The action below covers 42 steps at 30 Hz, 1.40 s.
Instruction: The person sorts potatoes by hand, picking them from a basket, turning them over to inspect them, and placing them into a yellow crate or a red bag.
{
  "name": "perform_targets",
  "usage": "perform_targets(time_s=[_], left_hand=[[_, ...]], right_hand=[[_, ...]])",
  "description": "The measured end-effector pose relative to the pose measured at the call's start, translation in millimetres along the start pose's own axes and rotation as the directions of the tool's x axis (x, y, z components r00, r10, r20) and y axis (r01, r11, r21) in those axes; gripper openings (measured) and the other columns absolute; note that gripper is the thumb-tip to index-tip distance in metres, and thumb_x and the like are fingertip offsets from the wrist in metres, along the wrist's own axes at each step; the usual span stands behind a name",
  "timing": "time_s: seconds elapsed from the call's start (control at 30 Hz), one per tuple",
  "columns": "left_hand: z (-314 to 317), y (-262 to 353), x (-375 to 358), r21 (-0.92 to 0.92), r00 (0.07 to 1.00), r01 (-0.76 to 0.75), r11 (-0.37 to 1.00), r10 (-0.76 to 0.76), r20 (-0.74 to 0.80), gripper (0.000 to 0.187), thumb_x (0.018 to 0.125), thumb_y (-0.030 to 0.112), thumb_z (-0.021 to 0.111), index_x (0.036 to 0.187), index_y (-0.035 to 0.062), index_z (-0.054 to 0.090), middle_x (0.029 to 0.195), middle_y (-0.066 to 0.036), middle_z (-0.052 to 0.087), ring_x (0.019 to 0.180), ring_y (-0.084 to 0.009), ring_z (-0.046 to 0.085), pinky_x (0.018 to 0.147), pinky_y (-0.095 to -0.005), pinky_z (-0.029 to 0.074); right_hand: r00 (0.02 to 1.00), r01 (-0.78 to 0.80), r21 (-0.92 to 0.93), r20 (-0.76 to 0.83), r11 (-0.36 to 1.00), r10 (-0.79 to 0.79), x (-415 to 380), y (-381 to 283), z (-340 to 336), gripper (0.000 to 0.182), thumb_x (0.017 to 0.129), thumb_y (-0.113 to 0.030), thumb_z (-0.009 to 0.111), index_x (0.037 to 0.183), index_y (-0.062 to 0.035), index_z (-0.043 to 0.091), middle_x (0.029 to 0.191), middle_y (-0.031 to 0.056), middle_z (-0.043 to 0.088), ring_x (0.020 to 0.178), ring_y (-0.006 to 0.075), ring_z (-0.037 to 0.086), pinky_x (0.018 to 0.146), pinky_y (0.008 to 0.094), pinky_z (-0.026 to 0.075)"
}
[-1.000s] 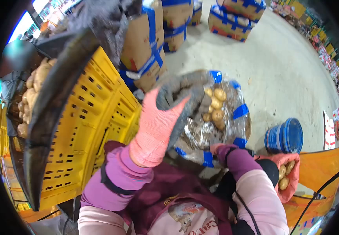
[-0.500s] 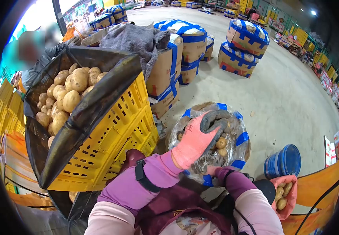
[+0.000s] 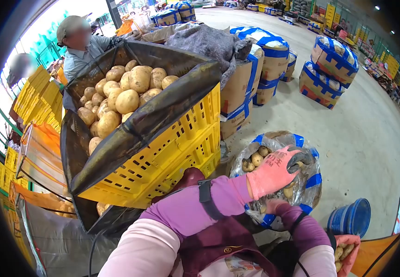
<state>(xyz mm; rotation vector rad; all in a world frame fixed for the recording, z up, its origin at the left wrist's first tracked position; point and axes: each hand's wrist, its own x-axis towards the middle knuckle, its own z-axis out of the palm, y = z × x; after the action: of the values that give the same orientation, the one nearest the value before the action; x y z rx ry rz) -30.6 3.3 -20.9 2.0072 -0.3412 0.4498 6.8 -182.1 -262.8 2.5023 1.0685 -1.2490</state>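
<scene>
My left hand (image 3: 276,171), in a pink glove with a dark grey palm, is over a round-looking carton (image 3: 314,193) with blue tape and a clear plastic liner. Its fingers are curled, and a small tan patch of a potato (image 3: 300,164) shows between them. Several potatoes (image 3: 257,159) lie in the carton beside this hand, and another potato (image 3: 288,191) sits below it. My right hand (image 3: 276,206) is at the carton's near side, against the liner; its fingers are mostly hidden.
To the left, a yellow crate (image 3: 163,159) stack bears a black-lined bin of potatoes (image 3: 128,101). A person (image 3: 82,48) stands behind it. Taped cartons (image 3: 271,64) are stacked ahead. A blue bucket (image 3: 350,217) and a pinkish-red bag of potatoes (image 3: 347,251) are at my right.
My view has turned left, so things appear further right. My left hand has gone from a wide curl to closed fingers, uncovering potatoes at the carton's left. My right hand stays by the near rim.
</scene>
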Motion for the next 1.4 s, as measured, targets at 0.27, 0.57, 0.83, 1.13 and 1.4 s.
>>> perform_targets(time_s=[0.27, 0.57, 0.83, 1.13, 1.4], left_hand=[[2.4, -19.3, -3.2, 0.152, 0.994, 0.073, 0.986, -0.084, 0.063, 0.059, 0.085, 0.028, 0.069, 0.135, 0.0053, 0.048, 0.125, -0.021, 0.057, 0.119, -0.0364, 0.054, 0.101, -0.0413, 0.044], [27.1, 4.4, -15.2, 0.284, 0.96, 0.222, 0.933, -0.26, 0.105, 0.071, 0.088, 0.04, 0.066, 0.14, 0.0003, 0.039, 0.13, -0.024, 0.053, 0.121, -0.0383, 0.052, 0.101, -0.0434, 0.043], [18.8, -31.1, -3.2, 0.181, 0.993, 0.014, 0.983, 0.007, -0.115, 0.035, 0.094, 0.017, 0.058, 0.123, -0.0022, 0.055, 0.114, -0.024, 0.062, 0.105, -0.0406, 0.06, 0.093, -0.0431, 0.048], [10.4, -7.3, 19.7, -0.245, 0.926, 0.195, 0.95, -0.096, 0.364, 0.073, 0.072, 0.017, 0.082, 0.135, 0.0057, 0.047, 0.129, -0.016, 0.056, 0.122, -0.032, 0.054, 0.103, -0.0417, 0.044], [-4.0, -5.7, 17.8, -0.071, 0.952, 0.001, 0.997, 0.021, 0.306, 0.089, 0.069, 0.014, 0.084, 0.143, 0.0028, 0.037, 0.141, -0.018, 0.046, 0.133, -0.0344, 0.043, 0.111, -0.0406, 0.035]], right_hand=[[0.806, 0.582, 0.813, -0.574, -0.02, 0.144, -167.2, -23.2, -121.5, 0.049, 0.092, -0.027, 0.063, 0.13, 0.0012, 0.052, 0.113, 0.0112, 0.065, 0.086, 0.0215, 0.069, 0.063, 0.0297, 0.057], [0.159, 0.779, 0.103, -0.987, 0.619, -0.037, -194.0, -60.4, -122.9, 0.043, 0.1, -0.042, 0.048, 0.119, -0.004, 0.057, 0.097, 0.0065, 0.066, 0.079, 0.0164, 0.066, 0.056, 0.0282, 0.054], [0.735, 0.663, 0.646, -0.657, -0.379, 0.167, -183.7, -47.3, -119.5, 0.065, 0.096, -0.063, 0.04, 0.129, -0.0089, 0.053, 0.1, 0.0097, 0.069, 0.064, 0.0155, 0.064, 0.049, 0.0212, 0.048], [0.596, 0.735, 0.484, -0.795, -0.475, 0.112, -157.6, -20.5, -116.7, 0.056, 0.101, -0.049, 0.04, 0.135, -0.0048, 0.048, 0.118, 0.0104, 0.064, 0.088, 0.0156, 0.068, 0.062, 0.0266, 0.057], [0.272, 0.887, 0.338, -0.933, 0.314, 0.238, -194.7, -27.2, -140.4, 0.042, 0.101, -0.027, 0.05, 0.132, 0.001, 0.049, 0.123, 0.0113, 0.059, 0.108, 0.0183, 0.061, 0.088, 0.0299, 0.052]])
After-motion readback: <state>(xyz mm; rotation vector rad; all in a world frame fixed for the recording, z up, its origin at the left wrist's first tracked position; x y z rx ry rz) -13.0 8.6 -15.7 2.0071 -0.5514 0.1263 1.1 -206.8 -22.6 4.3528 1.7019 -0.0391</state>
